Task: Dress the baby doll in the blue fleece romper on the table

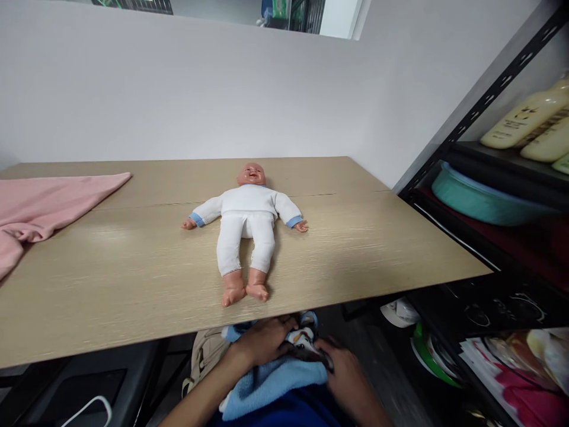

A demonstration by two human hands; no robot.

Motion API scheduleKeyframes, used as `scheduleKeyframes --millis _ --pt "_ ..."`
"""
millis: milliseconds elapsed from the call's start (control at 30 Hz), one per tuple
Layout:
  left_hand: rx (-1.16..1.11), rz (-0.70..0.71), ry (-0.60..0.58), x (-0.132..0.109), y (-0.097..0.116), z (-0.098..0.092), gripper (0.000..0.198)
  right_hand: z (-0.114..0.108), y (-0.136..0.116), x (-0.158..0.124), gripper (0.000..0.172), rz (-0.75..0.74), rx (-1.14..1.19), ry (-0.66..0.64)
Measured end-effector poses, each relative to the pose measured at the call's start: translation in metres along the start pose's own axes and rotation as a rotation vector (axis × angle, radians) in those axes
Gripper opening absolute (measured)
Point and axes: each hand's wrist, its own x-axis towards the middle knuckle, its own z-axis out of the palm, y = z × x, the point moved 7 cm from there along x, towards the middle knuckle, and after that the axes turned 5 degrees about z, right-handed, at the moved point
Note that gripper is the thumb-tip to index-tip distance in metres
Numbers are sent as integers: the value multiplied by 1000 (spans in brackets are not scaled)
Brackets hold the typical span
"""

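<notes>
Below the table's near edge, over my lap, both hands are on a light-blue fleecy cloth (278, 382) with a dark and white printed part; whether it is a garment or a blanket I cannot tell. My left hand (267, 339) lies over the cloth's upper left side, its fingers curled onto the printed part. At the right edge, my right hand (349, 367) pinches the dark printed fabric. A doll (248, 222) in white clothes with blue cuffs lies face up on the wooden table (146, 273), arms spread and feet towards me. Neither hand touches the doll.
A pink cloth (57, 204) lies at the table's left. The black shelf rack on the right holds lotion-like bottles (528, 121) and a teal basin (484, 193), with plates (433, 356) and papers lower down. A white wall (191, 95) stands behind the table.
</notes>
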Motion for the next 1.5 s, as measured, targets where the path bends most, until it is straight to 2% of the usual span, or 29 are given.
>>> scheduleKeyframes --millis 67,133,233,333,367,433,500,567,600,633,700,767,900,967,1033,1100,1133,1200,1267,1333,1367,1433,1500 --pt "20 -26 18 -8 11 -9 36 -20 -17 -4 32 -65 138 134" --pt "0 -56 51 -24 32 -26 26 -40 -36 -12 38 -104 333 155" --pt "-121 -50 50 -58 80 -55 27 -63 -75 -26 40 -151 545 -52" --pt "-110 -26 68 -93 121 -92 37 -98 -119 -34 37 -260 539 -180" --pt "-104 -15 103 -102 130 -106 36 -111 -135 -34 35 -301 509 -211" --pt "-80 64 254 -113 142 -139 42 -137 -168 -33 29 -417 435 -269" --pt "-45 171 389 -114 150 -170 66 -165 -205 -31 26 -577 391 -272" --pt "-38 257 392 -104 153 -190 93 -190 -239 -27 29 -715 416 -270" --pt "-53 283 353 -96 153 -196 97 -200 -252 -23 29 -750 435 -234" --pt "-79 297 308 -87 152 -202 93 -210 -263 -17 30 -766 448 -168" --pt "-157 304 250 -74 148 -210 70 -224 -274 -1 30 -734 467 -15" --pt "-247 314 244 -65 141 -216 53 -225 -277 18 33 -659 498 26" --pt "-366 278 304 -59 123 -222 56 -207 -273 48 41 -531 613 -170" --pt "-346 216 392 -58 114 -228 64 -204 -275 52 41 -528 645 -231" --pt "-292 201 485 -58 112 -237 86 -205 -281 52 40 -551 633 -276" --pt "-260 231 489 -58 116 -243 102 -206 -286 51 40 -579 566 -300" --pt "-252 239 446 -57 117 -244 97 -206 -288 52 40 -593 525 -303" --pt "-246 240 335 -56 116 -242 65 -208 -285 58 43 -630 466 -287" --pt "-266 250 323 -58 112 -245 41 -205 -277 67 56 -669 437 -283" --pt "-297 275 424 -65 104 -252 41 -195 -266 76 70 -700 366 -352" --pt "-302 275 477 -68 100 -256 44 -188 -261 79 72 -712 312 -419" --pt "-259 224 500 -73 91 -257 47 -173 -255 77 62 -735 209 -567" --pt "-163 125 425 -77 84 -253 48 -167 -255 72 47 -779 173 -611"
